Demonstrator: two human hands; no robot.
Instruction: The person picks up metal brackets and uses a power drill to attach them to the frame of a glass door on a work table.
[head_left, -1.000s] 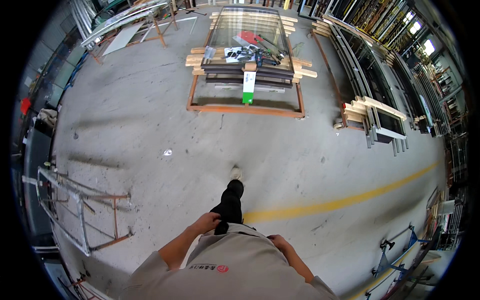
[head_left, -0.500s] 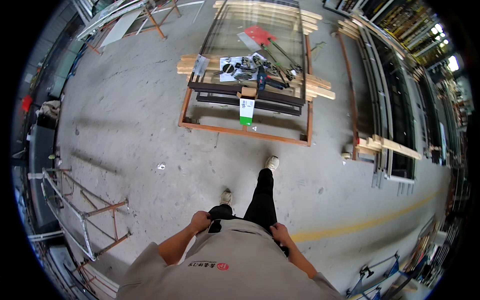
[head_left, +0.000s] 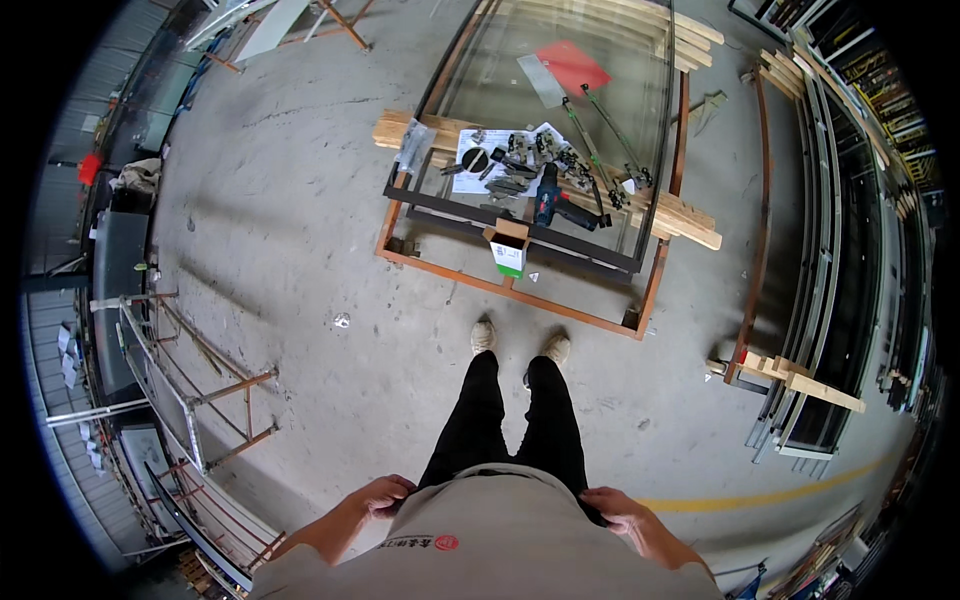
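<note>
My left hand (head_left: 385,493) is closed at my left hip, its fingertips on the side of my black trousers (head_left: 468,425). At the other hip my right hand (head_left: 617,509) is closed on the trouser fabric, with its fingers partly hidden. Ahead of my feet lies a dark-framed glass panel (head_left: 600,105) on wooden planks (head_left: 690,222). On its near end are a blue-black cordless drill (head_left: 546,197), metal hardware fittings (head_left: 510,187), a paper sheet (head_left: 468,184) and two long rods (head_left: 615,128). A white-and-green carton (head_left: 508,257) stands open at the near edge. Neither hand touches these.
An orange-brown metal stand (head_left: 560,300) carries the planks and panel. Rusty metal racks (head_left: 240,385) stand at the left. At the right, long frames (head_left: 815,270) rest on a rack with protruding timber (head_left: 815,388). A yellow line (head_left: 760,503) crosses the floor.
I have stepped closer to the panel and its stand, and my feet are now side by side. Both hands remain at my hips, a little farther apart.
</note>
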